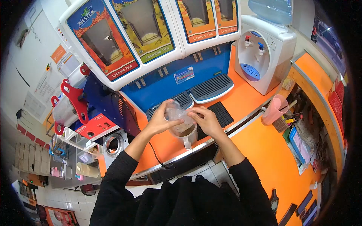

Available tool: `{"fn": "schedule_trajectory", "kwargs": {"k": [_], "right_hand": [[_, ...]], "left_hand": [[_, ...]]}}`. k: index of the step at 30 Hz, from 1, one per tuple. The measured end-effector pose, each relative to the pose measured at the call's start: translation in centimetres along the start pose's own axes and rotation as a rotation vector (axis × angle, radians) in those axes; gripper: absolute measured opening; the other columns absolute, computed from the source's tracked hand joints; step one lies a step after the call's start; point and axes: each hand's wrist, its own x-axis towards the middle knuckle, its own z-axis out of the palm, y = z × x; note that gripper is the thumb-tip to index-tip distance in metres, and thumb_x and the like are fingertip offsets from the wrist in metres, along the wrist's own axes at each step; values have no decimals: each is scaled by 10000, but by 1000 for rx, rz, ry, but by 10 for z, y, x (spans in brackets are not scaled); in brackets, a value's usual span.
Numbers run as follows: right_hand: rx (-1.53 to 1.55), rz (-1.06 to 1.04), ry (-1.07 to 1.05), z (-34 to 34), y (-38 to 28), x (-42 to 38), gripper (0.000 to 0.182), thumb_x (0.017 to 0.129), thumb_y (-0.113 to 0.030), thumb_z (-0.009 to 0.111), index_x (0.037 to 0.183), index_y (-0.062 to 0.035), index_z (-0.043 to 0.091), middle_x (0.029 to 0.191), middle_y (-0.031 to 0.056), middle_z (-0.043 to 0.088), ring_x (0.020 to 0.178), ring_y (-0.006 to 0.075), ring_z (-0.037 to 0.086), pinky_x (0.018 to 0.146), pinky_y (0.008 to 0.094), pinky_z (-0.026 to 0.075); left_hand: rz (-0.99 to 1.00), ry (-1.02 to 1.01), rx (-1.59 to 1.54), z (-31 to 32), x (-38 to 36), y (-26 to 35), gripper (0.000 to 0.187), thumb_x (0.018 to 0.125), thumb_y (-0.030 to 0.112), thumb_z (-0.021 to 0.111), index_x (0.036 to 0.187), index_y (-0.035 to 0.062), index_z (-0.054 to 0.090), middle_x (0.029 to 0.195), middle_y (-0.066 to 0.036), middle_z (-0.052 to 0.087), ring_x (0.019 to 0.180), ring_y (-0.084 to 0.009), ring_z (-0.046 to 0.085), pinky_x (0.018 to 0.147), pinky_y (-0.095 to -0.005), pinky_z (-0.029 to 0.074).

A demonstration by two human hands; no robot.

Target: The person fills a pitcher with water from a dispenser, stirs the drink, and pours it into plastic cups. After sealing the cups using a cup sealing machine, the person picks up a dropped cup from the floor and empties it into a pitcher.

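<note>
My left hand (160, 121) is wrapped round a clear plastic cup (173, 109), which is tilted above a pitcher. My right hand (206, 119) has its thumb and fingers closed at the cup's right edge, where translucent plastic shows between the two hands; I cannot tell what exactly this hand pinches. Below both hands, the translucent pitcher (192, 137) stands on the orange counter with its handle toward me and dark contents inside. The cup and fingers hide much of its mouth.
Behind the hands stands a tea dispenser (145, 81) with drip trays (211, 88). A water dispenser (277, 56) is at the right, with a pink tumbler (275, 109) nearer me. A cup-sealing machine (96, 126) stands left. A black mat (221, 113) lies beside the pitcher.
</note>
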Motion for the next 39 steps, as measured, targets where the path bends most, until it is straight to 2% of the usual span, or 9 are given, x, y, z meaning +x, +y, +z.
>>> {"fn": "schedule_trajectory", "kwargs": {"k": [3, 9, 15, 21, 24, 28, 30, 33, 39], "right_hand": [[-99, -81, -4, 0, 9, 2, 245, 938, -193, 679, 1138, -55, 709, 986, 77, 639, 792, 121, 623, 705, 266, 536], [-149, -210, 88, 8, 14, 1, 298, 878, -218, 725, 1143, -87, 694, 986, 138, 644, 866, 257, 673, 778, 344, 537], [-83, -18, 72, 16, 15, 0, 413, 808, -187, 789, 1159, -49, 619, 1001, 185, 700, 886, 309, 707, 762, 383, 554], [-121, -7, 63, 15, 2, -4, 345, 829, -151, 759, 1133, -49, 631, 998, 199, 709, 913, 313, 716, 783, 382, 551], [-174, -165, 110, 16, 11, -6, 362, 888, -124, 713, 1219, -27, 601, 935, 129, 713, 739, 155, 688, 679, 281, 544], [9, -40, 22, 10, 33, 6, 347, 953, -110, 634, 1290, -45, 579, 1005, 100, 714, 776, 126, 669, 710, 274, 540], [213, 61, -3, 9, 38, 6, 368, 978, -107, 601, 1338, -49, 554, 1063, 85, 709, 808, 120, 663, 740, 278, 543], [131, 78, -34, -1, 3, 4, 473, 977, -123, 610, 1425, -42, 479, 1198, 84, 662, 857, 119, 653, 773, 292, 549], [0, -209, -67, 8, 16, 13, 815, 852, -311, 778, 1495, -22, 368, 1408, 183, 481, 1053, 199, 615, 875, 335, 556]], "left_hand": [[22, 22, -3, 2, -1, -4, 896, 673, 278, 900, 1391, 42, 417, 1340, -181, 536, 1236, -324, 553, 1034, -442, 479], [54, 97, 48, 5, -1, -2, 840, 674, 224, 907, 1359, 53, 452, 1305, -163, 567, 1229, -309, 560, 1025, -440, 486], [61, 166, 21, 8, 1, -5, 815, 679, 202, 901, 1347, 51, 460, 1271, -155, 590, 1215, -299, 571, 1003, -415, 499], [121, 169, 48, 9, -6, -3, 865, 666, 251, 901, 1366, 45, 435, 1269, -184, 580, 1189, -318, 590, 1009, -415, 493], [107, 143, 50, 2, -3, 6, 958, 639, 298, 917, 1405, 58, 395, 1327, -210, 526, 1252, -338, 536, 1042, -428, 463], [148, -30, -221, -8, -11, 4, 1056, 608, 350, 938, 1447, 97, 349, 1419, -227, 427, 1366, -343, 408, 1095, -448, 410], [329, -48, 90, -18, -11, 8, 1019, 609, 329, 932, 1436, 112, 378, 1384, -201, 461, 1346, -333, 425, 1073, -434, 423], [411, -30, 271, -17, -5, 5, 918, 614, 288, 911, 1390, 121, 449, 1292, -162, 512, 1258, -334, 486, 1012, -422, 450], [310, 31, 483, -15, -2, 3, 718, 648, 226, 858, 1278, 79, 546, 1097, -134, 550, 1027, -362, 581, 866, -428, 497]]}}
